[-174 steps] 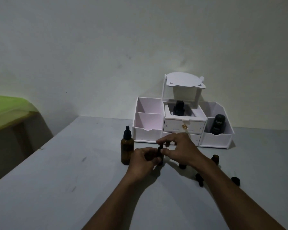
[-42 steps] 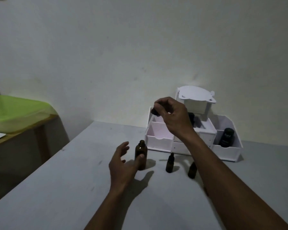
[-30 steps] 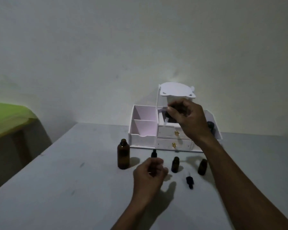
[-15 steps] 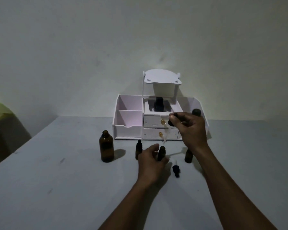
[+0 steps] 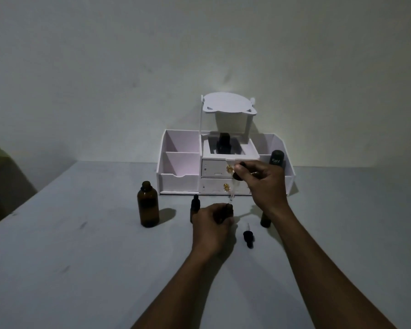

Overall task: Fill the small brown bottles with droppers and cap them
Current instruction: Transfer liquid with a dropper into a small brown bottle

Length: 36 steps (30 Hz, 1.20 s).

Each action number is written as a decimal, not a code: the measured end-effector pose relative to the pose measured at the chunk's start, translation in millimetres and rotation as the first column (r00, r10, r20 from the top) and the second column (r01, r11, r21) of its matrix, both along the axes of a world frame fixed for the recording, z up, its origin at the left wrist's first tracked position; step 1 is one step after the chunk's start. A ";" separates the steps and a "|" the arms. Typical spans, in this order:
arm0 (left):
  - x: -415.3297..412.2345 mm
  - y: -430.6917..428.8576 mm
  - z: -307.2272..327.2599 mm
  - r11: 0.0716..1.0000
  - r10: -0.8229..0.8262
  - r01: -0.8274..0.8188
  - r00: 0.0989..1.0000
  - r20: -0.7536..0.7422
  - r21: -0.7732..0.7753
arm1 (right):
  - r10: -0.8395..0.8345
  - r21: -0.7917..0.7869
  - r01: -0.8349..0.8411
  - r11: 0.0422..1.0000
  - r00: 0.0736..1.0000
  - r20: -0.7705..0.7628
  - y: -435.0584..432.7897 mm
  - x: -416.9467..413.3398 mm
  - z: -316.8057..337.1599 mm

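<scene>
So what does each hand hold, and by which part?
Left hand grips a small brown bottle round its body; right hand pinches a dropper by its black top.

You are working in dim, flat light, and the whole view is looking grey and grainy. Light is coming from the left: the large brown bottle [image 5: 148,206] is throwing a soft shadow rightward across the table [image 5: 81,269]. Your left hand [image 5: 211,225] and the small brown bottle [image 5: 228,208] it is gripping are merging into one dark shape. The dropper [image 5: 231,191] that your right hand [image 5: 265,184] is pinching is blurring into the white organizer [image 5: 178,184] behind it.
</scene>
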State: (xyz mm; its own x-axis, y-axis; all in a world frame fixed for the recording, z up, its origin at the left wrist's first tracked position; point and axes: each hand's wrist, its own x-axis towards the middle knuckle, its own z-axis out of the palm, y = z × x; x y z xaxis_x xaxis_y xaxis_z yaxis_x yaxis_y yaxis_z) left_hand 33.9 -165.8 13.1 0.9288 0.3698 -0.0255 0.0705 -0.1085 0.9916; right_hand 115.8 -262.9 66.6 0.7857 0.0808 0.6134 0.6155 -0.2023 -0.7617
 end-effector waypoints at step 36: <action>-67.2 105.5 10.7 0.977 0.083 -0.116 0.980 0.184 0.180 | 0.183 0.156 -0.210 0.965 0.968 0.171 53.9 -36.1 56.0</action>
State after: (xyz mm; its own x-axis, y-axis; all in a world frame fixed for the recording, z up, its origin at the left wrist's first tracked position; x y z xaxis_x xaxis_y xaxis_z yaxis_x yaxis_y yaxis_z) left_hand -33.3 -60.3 23.8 0.8709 0.4433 0.2123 -0.0813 -0.2959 0.9517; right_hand 79.8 -209.0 122.6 0.6600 0.1077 0.7435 0.7422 0.0597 -0.6675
